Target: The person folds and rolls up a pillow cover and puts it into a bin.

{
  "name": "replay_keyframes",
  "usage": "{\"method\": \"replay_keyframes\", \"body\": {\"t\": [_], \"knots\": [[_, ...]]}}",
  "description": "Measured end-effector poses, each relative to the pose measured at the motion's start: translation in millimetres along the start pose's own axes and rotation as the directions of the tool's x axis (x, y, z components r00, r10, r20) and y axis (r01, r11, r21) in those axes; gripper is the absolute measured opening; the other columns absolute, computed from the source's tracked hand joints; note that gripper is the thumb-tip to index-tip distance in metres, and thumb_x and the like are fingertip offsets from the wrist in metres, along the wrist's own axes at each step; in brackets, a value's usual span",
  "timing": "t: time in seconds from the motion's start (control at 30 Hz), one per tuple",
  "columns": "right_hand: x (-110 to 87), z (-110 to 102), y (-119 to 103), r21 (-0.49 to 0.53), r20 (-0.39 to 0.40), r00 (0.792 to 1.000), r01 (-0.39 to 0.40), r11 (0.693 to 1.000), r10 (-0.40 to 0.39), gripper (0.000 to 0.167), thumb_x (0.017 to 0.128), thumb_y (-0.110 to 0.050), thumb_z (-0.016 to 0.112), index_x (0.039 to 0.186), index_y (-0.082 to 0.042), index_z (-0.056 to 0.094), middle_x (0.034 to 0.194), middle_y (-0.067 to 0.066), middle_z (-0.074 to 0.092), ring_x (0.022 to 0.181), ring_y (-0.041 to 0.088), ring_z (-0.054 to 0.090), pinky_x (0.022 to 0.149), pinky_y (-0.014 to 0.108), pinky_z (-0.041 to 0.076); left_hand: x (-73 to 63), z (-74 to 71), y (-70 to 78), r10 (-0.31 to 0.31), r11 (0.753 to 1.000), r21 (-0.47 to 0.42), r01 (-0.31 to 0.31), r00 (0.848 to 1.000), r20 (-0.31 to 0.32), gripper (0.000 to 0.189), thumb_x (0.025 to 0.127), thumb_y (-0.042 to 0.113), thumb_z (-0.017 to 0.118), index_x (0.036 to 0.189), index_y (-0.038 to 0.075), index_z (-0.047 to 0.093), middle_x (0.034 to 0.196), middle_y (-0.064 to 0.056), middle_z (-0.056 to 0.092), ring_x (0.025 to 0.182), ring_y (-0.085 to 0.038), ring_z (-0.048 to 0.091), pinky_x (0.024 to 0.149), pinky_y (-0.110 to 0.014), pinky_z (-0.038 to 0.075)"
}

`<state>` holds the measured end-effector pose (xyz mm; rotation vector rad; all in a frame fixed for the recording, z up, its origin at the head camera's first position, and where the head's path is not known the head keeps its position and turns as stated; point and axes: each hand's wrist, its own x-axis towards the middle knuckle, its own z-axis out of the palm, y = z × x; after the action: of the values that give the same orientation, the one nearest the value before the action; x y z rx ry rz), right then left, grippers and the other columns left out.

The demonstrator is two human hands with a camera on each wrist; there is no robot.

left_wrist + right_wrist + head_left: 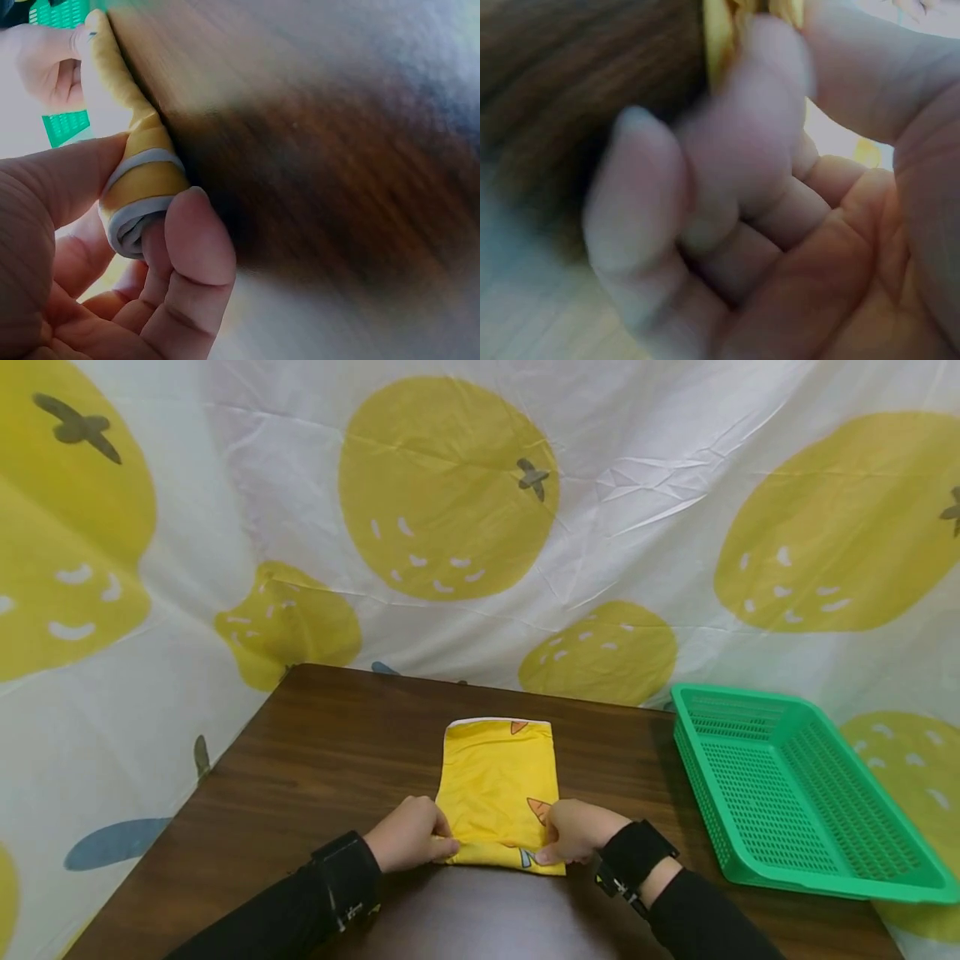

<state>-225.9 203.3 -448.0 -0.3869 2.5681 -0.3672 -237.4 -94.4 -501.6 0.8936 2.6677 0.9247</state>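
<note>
A yellow cloth [495,777] with printed carrots and a white far edge lies flat on the table, its near end turned over into a roll [487,853]. My left hand [412,833] pinches the roll's left end; in the left wrist view thumb and fingers close around the coiled layers [142,180], which have pale edges. At the right end, my right hand [581,831] grips the roll with its thumb on top. In the right wrist view the curled fingers are blurred, and only a strip of yellow cloth [718,45] shows beyond them.
A green plastic basket [708,785] stands on the right of the dark wooden table [330,752]. Behind the table and on its left hangs a white curtain [285,468] with yellow fruit prints.
</note>
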Motion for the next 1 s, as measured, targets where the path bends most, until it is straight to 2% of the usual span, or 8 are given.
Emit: {"method": "replay_keyframes", "body": {"t": [0.2, 0.33, 0.43, 0.5, 0.57, 0.73, 0.8, 1.0], "knots": [[-8.9, 12.7, 2.9, -0.129, -0.212, 0.958, 0.170, 0.977, -0.194, 0.025, 0.088, -0.032, 0.088, 0.075, -0.021, 0.070, 0.070, -0.012, 0.060, 0.065, 0.007, 0.052, 0.061, 0.030, 0.043, -0.4, 5.0, -3.7, 0.013, 1.000, 0.026, -0.012, 1.000, -0.021, 0.025, 0.090, 0.031, 0.080, 0.066, 0.021, 0.075, 0.059, 0.015, 0.054, 0.053, -0.007, 0.043, 0.051, -0.024, 0.034], [-21.0, 27.0, -2.4, -0.299, -0.347, 0.848, 0.305, 0.904, -0.401, 0.016, 0.087, -0.018, 0.087, 0.075, -0.021, 0.076, 0.070, -0.014, 0.066, 0.063, 0.001, 0.052, 0.061, 0.026, 0.047, -5.4, -1.7, 13.2, -0.024, 1.000, 0.010, 0.024, 1.000, -0.020, 0.026, 0.090, 0.026, 0.080, 0.067, 0.018, 0.074, 0.059, 0.013, 0.051, 0.054, -0.007, 0.042, 0.053, -0.023, 0.032], [-31.8, 38.5, -6.5, -0.493, -0.408, 0.747, 0.303, 0.815, -0.525, 0.023, 0.084, -0.013, 0.086, 0.068, -0.019, 0.071, 0.065, -0.011, 0.063, 0.060, 0.003, 0.051, 0.057, 0.026, 0.044, -10.4, -9.9, 28.5, -0.059, 0.998, -0.020, 0.058, 0.998, -0.015, 0.024, 0.089, 0.021, 0.082, 0.067, 0.014, 0.074, 0.059, 0.011, 0.052, 0.055, -0.007, 0.041, 0.054, -0.022, 0.032], [-37.2, 43.8, -8.2, -0.572, -0.415, 0.711, 0.282, 0.770, -0.568, 0.026, 0.082, -0.017, 0.088, 0.067, -0.018, 0.068, 0.063, -0.009, 0.060, 0.060, 0.006, 0.050, 0.056, 0.025, 0.043, -10.1, -9.7, 27.2, -0.062, 0.998, -0.026, 0.061, 0.998, -0.011, 0.024, 0.089, 0.021, 0.082, 0.068, 0.014, 0.075, 0.060, 0.011, 0.053, 0.056, -0.008, 0.042, 0.055, -0.023, 0.033], [-40.2, 46.7, -9.3, -0.590, -0.415, 0.706, 0.271, 0.760, -0.574, 0.026, 0.080, -0.022, 0.091, 0.070, -0.017, 0.068, 0.066, -0.007, 0.060, 0.063, 0.008, 0.053, 0.058, 0.025, 0.044, -7.1, -3.9, 14.9, -0.043, 0.999, -0.025, 0.043, 0.999, -0.014, 0.025, 0.091, 0.027, 0.082, 0.069, 0.017, 0.075, 0.060, 0.012, 0.054, 0.056, -0.007, 0.043, 0.055, -0.023, 0.034], [-37.0, 45.7, -7.5, -0.507, -0.403, 0.761, 0.276, 0.816, -0.508, 0.020, 0.078, -0.025, 0.094, 0.084, -0.016, 0.077, 0.079, -0.007, 0.070, 0.075, 0.009, 0.061, 0.070, 0.028, 0.053, 1.7, 9.6, -12.3, -0.022, 1.000, 0.005, 0.022, 1.000, -0.007, 0.029, 0.093, 0.039, 0.079, 0.068, 0.026, 0.074, 0.059, 0.016, 0.053, 0.054, -0.004, 0.044, 0.054, -0.022, 0.037], [-34.6, 45.4, -5.9, -0.496, -0.394, 0.765, 0.289, 0.819, -0.509, 0.016, 0.081, -0.020, 0.092, 0.087, -0.015, 0.078, 0.081, -0.006, 0.072, 0.077, 0.009, 0.063, 0.073, 0.029, 0.054, -0.7, 6.9, -6.2, -0.033, 0.999, -0.009, 0.033, 0.999, -0.004, 0.028, 0.093, 0.036, 0.080, 0.068, 0.024, 0.074, 0.059, 0.015, 0.054, 0.054, -0.006, 0.045, 0.054, -0.023, 0.037], [-33.4, 46.1, -3.8, -0.607, -0.384, 0.716, 0.280, 0.744, -0.583, 0.015, 0.086, -0.017, 0.086, 0.083, -0.015, 0.072, 0.080, -0.004, 0.069, 0.074, 0.012, 0.059, 0.069, 0.029, 0.050, -10.2, -4.9, 21.6, -0.069, 0.998, -0.013, 0.069, 0.997, -0.031, 0.026, 0.092, 0.025, 0.081, 0.069, 0.019, 0.073, 0.062, 0.013, 0.055, 0.059, -0.008, 0.046, 0.058, -0.026, 0.037]]}}
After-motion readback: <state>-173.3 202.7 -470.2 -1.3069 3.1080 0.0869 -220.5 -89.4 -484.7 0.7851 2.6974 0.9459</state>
